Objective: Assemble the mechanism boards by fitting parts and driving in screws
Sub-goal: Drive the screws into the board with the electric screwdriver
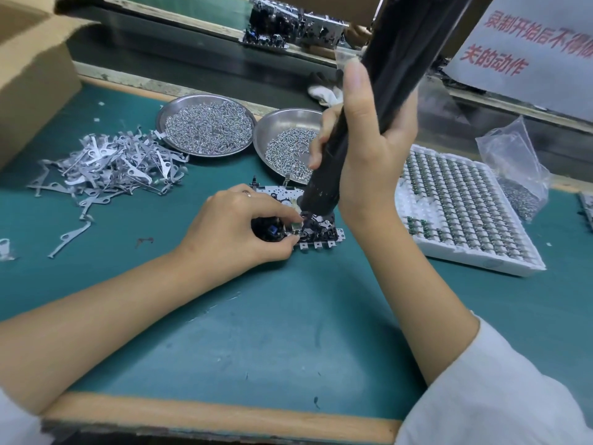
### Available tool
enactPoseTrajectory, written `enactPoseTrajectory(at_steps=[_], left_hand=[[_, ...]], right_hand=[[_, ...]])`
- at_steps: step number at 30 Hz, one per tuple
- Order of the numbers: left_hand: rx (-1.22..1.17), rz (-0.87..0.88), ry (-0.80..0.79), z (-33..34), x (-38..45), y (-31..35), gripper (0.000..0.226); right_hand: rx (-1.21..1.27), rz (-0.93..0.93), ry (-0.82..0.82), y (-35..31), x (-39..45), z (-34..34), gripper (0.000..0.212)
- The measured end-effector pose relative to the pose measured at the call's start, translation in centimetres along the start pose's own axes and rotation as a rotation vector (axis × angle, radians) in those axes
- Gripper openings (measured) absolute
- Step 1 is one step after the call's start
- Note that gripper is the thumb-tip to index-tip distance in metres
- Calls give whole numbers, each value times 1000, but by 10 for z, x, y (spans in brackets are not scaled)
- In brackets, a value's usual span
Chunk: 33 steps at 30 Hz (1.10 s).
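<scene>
Two hands at work over one mechanism board [316,234] on green mat [288,332]. Left hand [237,229]: fingertips pinched on small part at board's near left corner, presumably to steady it against twisting torque. Right hand [362,146]: fingers wrapped tight round barrel of black electric screwdriver [362,114], thumb laid up along shaft; tool tilted, nose down onto board, probably to seat bit on screw. Bit tip and screw head hidden behind tool's nose and left fingertips, so actual contact not confirmable. Board's left half masked by left hand; only pierced far edge and tabbed near edge visible. Two steel dishes of screws [205,128] [290,149] just beyond board, within easy reach of either hand; right dish partly covered by tool. Heap of flat metal levers [106,165] to left, white tray of small components [462,207] to right, near right forearm. Cardboard box [29,81] cut off at upper left; clear bag [513,168] and paper sign [526,46] cut off at right. Screwdriver's upper end out of frame.
</scene>
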<state>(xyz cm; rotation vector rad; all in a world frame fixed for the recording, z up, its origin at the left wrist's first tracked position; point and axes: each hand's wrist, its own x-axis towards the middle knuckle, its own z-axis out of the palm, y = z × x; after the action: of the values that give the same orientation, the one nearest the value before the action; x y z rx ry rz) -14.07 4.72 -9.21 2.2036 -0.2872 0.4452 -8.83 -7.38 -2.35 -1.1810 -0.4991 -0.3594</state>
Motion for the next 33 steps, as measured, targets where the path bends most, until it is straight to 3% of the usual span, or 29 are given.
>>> enactPoseTrajectory(at_steps=[9,13,16,19,23,26,28,30,33], left_hand=[[2,32,-6,-2,0,0,24],[3,59,-23,-4,1,0,27],[6,77,-28,-5,2,-2,31],[15,92,-24,-4,1,-4,28],[15,90,4,-2,1,-4,23],[-6,79,111,-3,5,-2,13],[-23,27,226,-6,8,-4,20],[31,21,306,-8,10,-7,27],[81,99,357,-10,8,-9,32]], right_hand=[[-40,35,-36,-7,0,-5,21],[-276,-79,-117,-5,-5,-31,45],[-489,-247,77,9,-27,-59,30],[-512,-179,154,21,-49,-71,23],[-582,27,-72,26,-50,-65,21],[-828,-168,-287,23,-54,-64,15],[-1051,-290,-531,22,-60,-56,32],[-1281,-298,-768,24,-63,-47,48],[-1458,-263,-864,20,-67,-37,40]])
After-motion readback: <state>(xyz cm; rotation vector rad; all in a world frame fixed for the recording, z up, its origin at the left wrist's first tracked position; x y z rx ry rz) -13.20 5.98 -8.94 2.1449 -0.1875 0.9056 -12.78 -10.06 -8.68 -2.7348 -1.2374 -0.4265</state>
